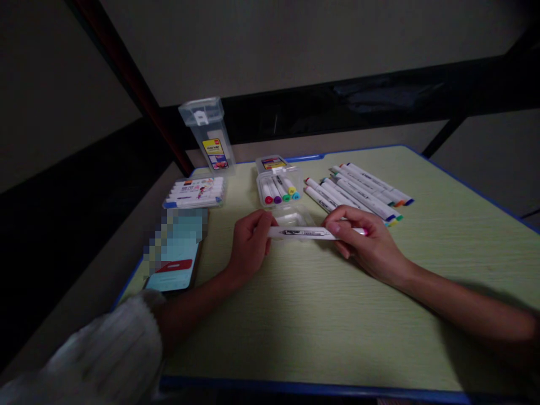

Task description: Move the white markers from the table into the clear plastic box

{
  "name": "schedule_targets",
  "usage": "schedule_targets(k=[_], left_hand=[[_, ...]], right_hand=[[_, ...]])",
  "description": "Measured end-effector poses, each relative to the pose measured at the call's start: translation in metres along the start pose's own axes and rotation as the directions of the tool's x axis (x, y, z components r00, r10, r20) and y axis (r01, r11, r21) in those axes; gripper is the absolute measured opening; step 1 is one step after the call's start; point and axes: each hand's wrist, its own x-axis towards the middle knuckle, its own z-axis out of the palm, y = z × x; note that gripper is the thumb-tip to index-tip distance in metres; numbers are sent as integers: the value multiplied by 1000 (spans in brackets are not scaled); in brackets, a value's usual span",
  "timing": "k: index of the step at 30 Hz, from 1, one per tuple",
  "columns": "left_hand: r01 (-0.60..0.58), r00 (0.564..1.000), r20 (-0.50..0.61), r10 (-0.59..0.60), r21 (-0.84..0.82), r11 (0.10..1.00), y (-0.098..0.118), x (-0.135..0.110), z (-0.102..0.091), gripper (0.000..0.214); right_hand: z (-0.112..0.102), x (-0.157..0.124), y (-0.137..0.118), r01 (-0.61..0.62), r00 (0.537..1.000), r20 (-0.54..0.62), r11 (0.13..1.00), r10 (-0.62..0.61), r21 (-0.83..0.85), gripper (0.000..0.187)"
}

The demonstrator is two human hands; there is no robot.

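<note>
A white marker (301,233) with a pink tip lies level between my two hands, above the table. My left hand (250,243) is closed on its left end. Thumb and fingers of my right hand (366,243) pinch it near the pink end. Just behind the marker is an open clear plastic lid (295,216), partly hidden by it. The clear case (258,194) beyond holds several markers with red, purple, green, yellow and blue ends. Several loose markers (358,191) lie side by side behind my right hand.
A phone (177,247) with a lit, partly blurred screen lies left of my left hand. Behind it sits a flat pack of white pens (196,192). A tall clear marker box (215,138) stands at the back left. The table (270,337) has a blue edge.
</note>
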Motion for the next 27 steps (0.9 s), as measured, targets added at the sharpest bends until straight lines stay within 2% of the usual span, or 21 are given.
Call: schedule_targets(k=[9, 18, 27], left_hand=[[-8, 1000, 8, 8, 2, 1000, -1, 0, 0, 32], [-4, 1000, 8, 4, -19, 1000, 0, 0, 0, 30], [-4, 1000, 21, 5, -27, 1000, -1, 0, 0, 30]], right_hand=[[-1, -1, 1, 35, 999, -26, 999, -34, 20, 15], [-1, 0, -1, -44, 999, 19, 999, 44, 17, 20], [-3, -1, 0, -15, 998, 54, 1000, 14, 15, 16]])
